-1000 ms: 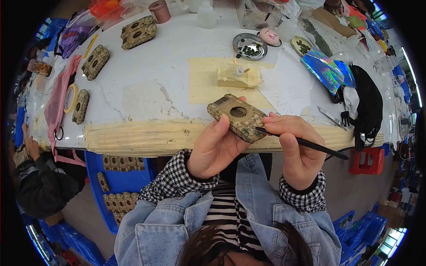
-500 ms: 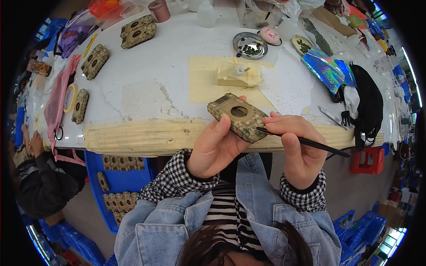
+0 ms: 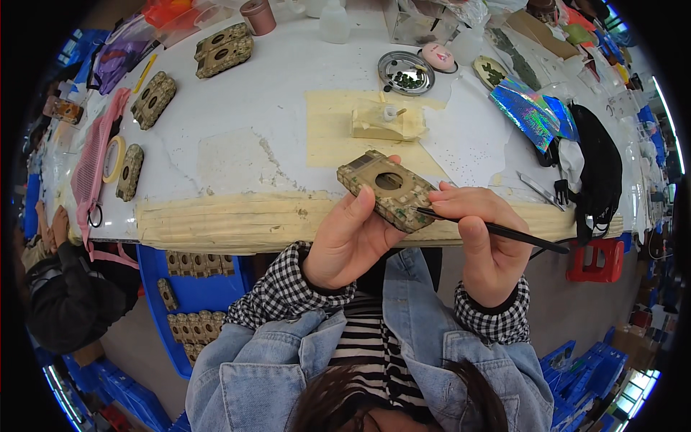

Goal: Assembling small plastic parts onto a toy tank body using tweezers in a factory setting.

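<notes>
A camouflage-patterned casing (image 3: pixel 371 173) with a round hole and a dark rectangular window is tilted up above the table's near edge. My left hand (image 3: pixel 349 234) is closed around it, thumb on the front face and fingers behind. Between the thumb and fingers of my right hand (image 3: pixel 489 241) is a pair of black tweezers (image 3: pixel 522 237). Their tips meet the casing's lower right corner; whether they pinch a small part there is too small to tell. Just beyond stands a block wrapped in yellowish tape (image 3: pixel 385 124), with a small white cup (image 3: pixel 391 113) on top.
A round metal dish (image 3: pixel 389 60) holds small dark green pieces. More camouflage casings (image 3: pixel 153 101) lie at the left and back left. Metal tweezers (image 3: pixel 538 189) and a black bag (image 3: pixel 596 169) are at the right. A blue tray (image 3: pixel 191 288) of casings sits below left, near another person's arm (image 3: pixel 68 277).
Almost nothing differs. The tweezers' tips have shifted very slightly at the casing's corner, while both my hands stay in place.
</notes>
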### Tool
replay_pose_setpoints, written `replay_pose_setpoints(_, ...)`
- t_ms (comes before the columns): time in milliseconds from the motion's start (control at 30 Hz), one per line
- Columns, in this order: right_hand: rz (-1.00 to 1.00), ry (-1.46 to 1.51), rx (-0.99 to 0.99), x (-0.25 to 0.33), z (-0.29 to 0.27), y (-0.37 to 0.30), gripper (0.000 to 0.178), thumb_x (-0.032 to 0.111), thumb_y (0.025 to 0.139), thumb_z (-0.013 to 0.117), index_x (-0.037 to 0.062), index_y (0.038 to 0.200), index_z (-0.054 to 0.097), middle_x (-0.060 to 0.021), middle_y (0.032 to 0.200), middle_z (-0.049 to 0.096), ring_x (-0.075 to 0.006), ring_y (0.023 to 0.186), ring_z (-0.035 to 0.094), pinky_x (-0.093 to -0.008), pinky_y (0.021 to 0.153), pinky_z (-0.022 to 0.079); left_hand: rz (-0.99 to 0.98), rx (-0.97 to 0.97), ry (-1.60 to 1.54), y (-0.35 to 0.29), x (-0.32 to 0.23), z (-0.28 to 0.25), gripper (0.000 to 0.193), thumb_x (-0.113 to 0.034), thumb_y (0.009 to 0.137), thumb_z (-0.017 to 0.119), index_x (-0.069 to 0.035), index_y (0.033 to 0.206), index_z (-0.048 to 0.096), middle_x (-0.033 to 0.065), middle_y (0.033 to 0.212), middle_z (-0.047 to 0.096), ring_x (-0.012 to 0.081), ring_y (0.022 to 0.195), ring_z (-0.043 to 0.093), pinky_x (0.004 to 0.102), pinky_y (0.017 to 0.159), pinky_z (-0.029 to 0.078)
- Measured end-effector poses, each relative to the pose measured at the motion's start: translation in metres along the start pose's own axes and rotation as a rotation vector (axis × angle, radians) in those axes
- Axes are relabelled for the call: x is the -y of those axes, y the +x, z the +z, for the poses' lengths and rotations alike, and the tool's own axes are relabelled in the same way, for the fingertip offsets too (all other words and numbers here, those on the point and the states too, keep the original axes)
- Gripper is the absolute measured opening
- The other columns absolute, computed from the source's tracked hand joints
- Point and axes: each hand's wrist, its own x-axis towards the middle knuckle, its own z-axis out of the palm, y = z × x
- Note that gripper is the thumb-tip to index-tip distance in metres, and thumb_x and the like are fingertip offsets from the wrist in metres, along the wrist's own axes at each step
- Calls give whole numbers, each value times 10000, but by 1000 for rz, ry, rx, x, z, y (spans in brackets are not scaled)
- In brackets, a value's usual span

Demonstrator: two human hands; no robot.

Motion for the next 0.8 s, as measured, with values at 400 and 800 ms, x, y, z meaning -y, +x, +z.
replay_pose_setpoints(400,-19,1,16,-1,-2,0,162,97,859,565,-26,935,638,-140,900,652,-228,852,616,-390,864,466,-6,0,2,0,0,0,579,-389,960,333,-80,1409,136,107,1356,363,204,1246,389,347,1036,354)
replay_pose_setpoints(800,-15,2,93,1,-9,6,161,72,833,584,-25,948,640,-110,889,662,-220,846,613,-404,885,464,-26,-1,-3,0,0,-3,569,-413,956,326,-79,1394,185,92,1352,374,192,1235,404,343,1028,375)
